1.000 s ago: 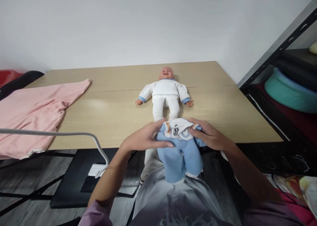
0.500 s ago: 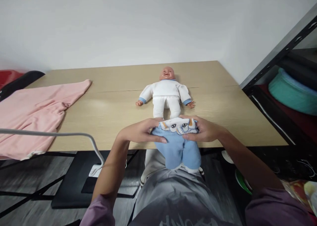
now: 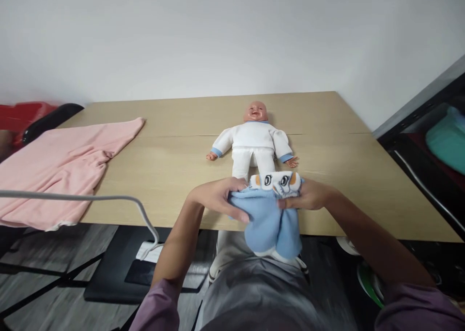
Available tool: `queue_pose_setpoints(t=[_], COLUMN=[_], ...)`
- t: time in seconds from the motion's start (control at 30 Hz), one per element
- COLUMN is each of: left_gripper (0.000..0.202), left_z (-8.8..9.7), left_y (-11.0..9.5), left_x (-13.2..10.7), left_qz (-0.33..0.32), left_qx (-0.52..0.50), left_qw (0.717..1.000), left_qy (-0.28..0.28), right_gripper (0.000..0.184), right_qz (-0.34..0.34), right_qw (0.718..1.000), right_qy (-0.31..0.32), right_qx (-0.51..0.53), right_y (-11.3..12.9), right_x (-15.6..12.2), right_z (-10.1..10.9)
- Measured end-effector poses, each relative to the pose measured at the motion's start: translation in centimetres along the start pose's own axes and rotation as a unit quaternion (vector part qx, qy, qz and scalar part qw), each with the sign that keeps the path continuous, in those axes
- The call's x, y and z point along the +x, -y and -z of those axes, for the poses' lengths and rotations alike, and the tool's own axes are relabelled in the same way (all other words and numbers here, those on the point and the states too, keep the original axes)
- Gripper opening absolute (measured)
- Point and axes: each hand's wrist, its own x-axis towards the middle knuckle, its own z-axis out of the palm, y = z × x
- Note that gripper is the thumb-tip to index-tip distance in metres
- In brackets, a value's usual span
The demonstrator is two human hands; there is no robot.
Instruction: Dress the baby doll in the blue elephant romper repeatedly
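A baby doll (image 3: 254,140) in a white suit with blue cuffs lies on its back on the wooden table (image 3: 163,171), head toward the wall. Just below its feet I hold a small blue garment (image 3: 271,219) with a white band printed with cartoon eyes. My left hand (image 3: 218,199) grips the garment's left side, fingers closed on the cloth. My right hand (image 3: 308,195) pinches its right side at the band. The garment's legs hang down past the table's front edge.
A pink garment (image 3: 58,164) is spread over the table's left end. A white clothes hanger (image 3: 109,200) juts in from the left. A dark shelf unit (image 3: 428,142) with a teal item stands to the right. A black chair back (image 3: 51,119) shows far left.
Both hands have carried the blue garment up and forward, from over my lap to the doll's feet. The view has shifted slightly to the left.
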Motion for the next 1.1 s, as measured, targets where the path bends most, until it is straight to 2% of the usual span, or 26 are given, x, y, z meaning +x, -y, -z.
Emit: queue_pose_setpoints(t=[0.07, 0.17, 0.27, 0.37, 0.5, 0.57, 0.67, 0.73, 0.77, 0.83, 0.93, 1.03, 1.1], left_gripper=[0.037, 0.047, 0.052, 0.053, 0.055, 0.056, 0.058, 0.056, 0.055, 0.056, 0.059, 0.056, 0.053], left_z=[0.2, -0.4, -1.3, -1.9, -2.3, -2.6, -3.4, -4.3, -4.8, -5.8, -7.0, -7.5, -7.6], left_y=[1.0, 2.5, 3.1, 2.7, 2.4, 2.5, 3.0, 3.4, 3.6, 4.2, 4.9, 4.9, 4.5], left_x=[-0.2, -0.2, 0.0, 0.3, 0.3, -0.3, -1.5, -2.3, -2.7, -3.1, -3.4, -3.2, -2.8], left_qz=[-0.014, -0.005, 0.023, 0.042, 0.051, 0.049, 0.055, 0.062, 0.063, 0.060, 0.071, 0.099, 0.106], left_qx=[-0.051, -0.154, -0.194, -0.194, -0.174, -0.164, -0.190, -0.233, -0.255, -0.285, -0.313, -0.342, -0.335], left_qw=[0.998, 0.986, 0.970, 0.966, 0.966, 0.970, 0.975, 0.968, 0.962, 0.949, 0.924, 0.897, 0.890], left_qy=[0.013, -0.065, -0.145, -0.165, -0.186, -0.174, -0.099, -0.068, -0.073, -0.121, -0.207, -0.261, -0.291], right_gripper=[0.050, 0.056, 0.061, 0.069, 0.066, 0.061, 0.054, 0.049, 0.045, 0.041, 0.047, 0.052, 0.058], right_qz=[0.003, 0.011, 0.034, 0.035, 0.019, 0.016, 0.005, -0.002, -0.002, 0.004, 0.004, -0.032, -0.041], right_qw=[0.999, 0.998, 0.998, 0.995, 0.995, 0.997, 0.995, 0.996, 0.997, 0.999, 0.999, 0.997, 0.995], right_qy=[-0.037, -0.050, 0.018, 0.080, 0.095, 0.072, 0.042, 0.037, 0.033, 0.014, -0.028, -0.052, -0.044], right_qx=[-0.010, -0.036, -0.046, -0.040, -0.016, 0.023, 0.087, 0.085, 0.074, 0.045, 0.029, 0.047, 0.074], right_y=[-0.6, -1.3, -1.6, -1.1, -0.6, -0.7, -1.0, -1.2, -1.2, -1.2, -1.2, -1.0, -0.7], right_x=[0.1, 0.5, 1.1, 1.7, 1.6, 1.1, 0.3, -0.2, -0.3, -0.4, -0.2, -0.1, 0.0], right_z=[0.3, 0.6, 0.8, 0.8, 0.3, -0.2, -1.4, -2.1, -2.5, -3.2, -4.0, -4.6, -5.0])
